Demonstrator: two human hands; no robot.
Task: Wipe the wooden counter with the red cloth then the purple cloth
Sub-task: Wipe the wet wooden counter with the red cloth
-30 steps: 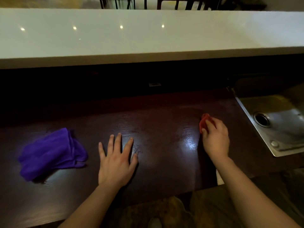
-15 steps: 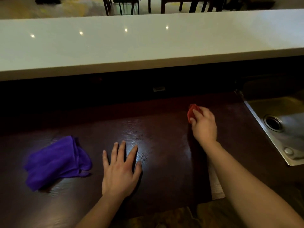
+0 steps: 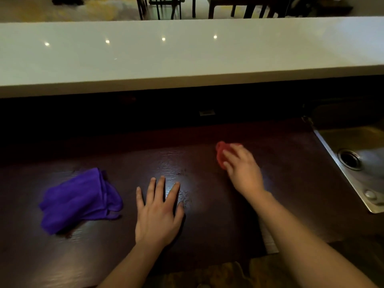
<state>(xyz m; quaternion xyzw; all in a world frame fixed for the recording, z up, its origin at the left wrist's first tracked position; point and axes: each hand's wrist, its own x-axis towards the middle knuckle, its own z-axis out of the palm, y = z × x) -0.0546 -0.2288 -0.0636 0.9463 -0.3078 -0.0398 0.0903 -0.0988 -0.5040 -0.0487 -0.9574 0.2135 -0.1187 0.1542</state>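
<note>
Right hand (image 3: 242,169) has slid the red cloth (image 3: 220,153) left toward frame center, fingers pressed on it; left hand (image 3: 159,210) stays flat, fingers spread, purple cloth (image 3: 80,199) untouched.

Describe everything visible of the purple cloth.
The purple cloth is a soft, crumpled rag of vivid violet fabric, bunched in loose folds with a hemmed edge showing at its right side. It lies flat on the dark wooden counter, left of the left hand, which rests palm down beside it without touching. Nothing holds it; only the counter touches it.
</note>
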